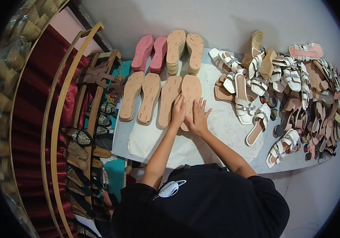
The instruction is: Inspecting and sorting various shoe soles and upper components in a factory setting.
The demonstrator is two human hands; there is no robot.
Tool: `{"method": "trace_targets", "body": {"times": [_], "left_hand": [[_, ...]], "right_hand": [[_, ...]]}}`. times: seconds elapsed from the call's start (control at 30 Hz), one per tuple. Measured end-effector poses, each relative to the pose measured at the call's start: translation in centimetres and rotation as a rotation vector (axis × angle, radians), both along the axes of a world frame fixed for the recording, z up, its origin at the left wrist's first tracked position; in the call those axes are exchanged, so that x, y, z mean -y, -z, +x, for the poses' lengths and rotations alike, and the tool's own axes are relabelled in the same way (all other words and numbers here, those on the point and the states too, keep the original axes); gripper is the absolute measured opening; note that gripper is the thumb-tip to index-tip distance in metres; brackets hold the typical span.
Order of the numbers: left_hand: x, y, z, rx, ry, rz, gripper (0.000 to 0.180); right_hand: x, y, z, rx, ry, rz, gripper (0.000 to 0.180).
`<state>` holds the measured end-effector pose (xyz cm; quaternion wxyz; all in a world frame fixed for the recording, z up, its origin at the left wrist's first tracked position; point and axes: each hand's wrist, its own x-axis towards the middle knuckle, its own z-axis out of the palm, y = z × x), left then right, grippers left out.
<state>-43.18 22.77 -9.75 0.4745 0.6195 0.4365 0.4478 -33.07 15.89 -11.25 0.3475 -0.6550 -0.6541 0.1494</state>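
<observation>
My left hand (179,110) rests along the left edge of a stack of tan shoe insoles (192,85), its fingers stretched out and close together. On the same stack's lower right side lies my right hand (198,117), with fingers spread. Both palms come near each other over the narrow heel part, which they partly hide. To the left, in the same front row, stand more tan insole stacks (149,95). Behind them are two taller tan stacks (176,44) and two pink speckled stacks (142,51). Small dark marks show on the tan tops.
White sandals (242,99) with buckle-like trims lie jumbled on the table (227,133) to the right, beside loose heeled soles (324,127). A white sheet (154,137) lies under the stacks. At left stands a wooden rack (92,115) holding shoes, near a red curtain (31,131).
</observation>
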Motion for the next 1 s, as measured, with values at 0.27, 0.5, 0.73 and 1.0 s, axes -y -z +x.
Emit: {"method": "trace_targets", "body": {"times": [0.27, 0.5, 0.73, 1.0], "left_hand": [[-0.5, 0.8, -0.3, -0.046, 0.018, 0.051, 0.042], [-0.6, 1.3, -0.1, 0.027, 0.001, 0.023, 0.042], [-0.8, 2.1, -0.4, -0.050, -0.002, 0.050, 0.041], [-1.2, 2.1, -0.9, -0.127, 0.043, 0.080, 0.042]], "right_hand": [[-0.1, -0.3, -0.2, 0.021, 0.012, -0.020, 0.079], [-0.2, -0.3, -0.1, 0.007, 0.001, -0.015, 0.077], [-0.2, -0.1, -0.3, 0.017, 0.012, -0.031, 0.076], [-0.3, -0.1, -0.6, -0.003, 0.011, -0.037, 0.076]]}}
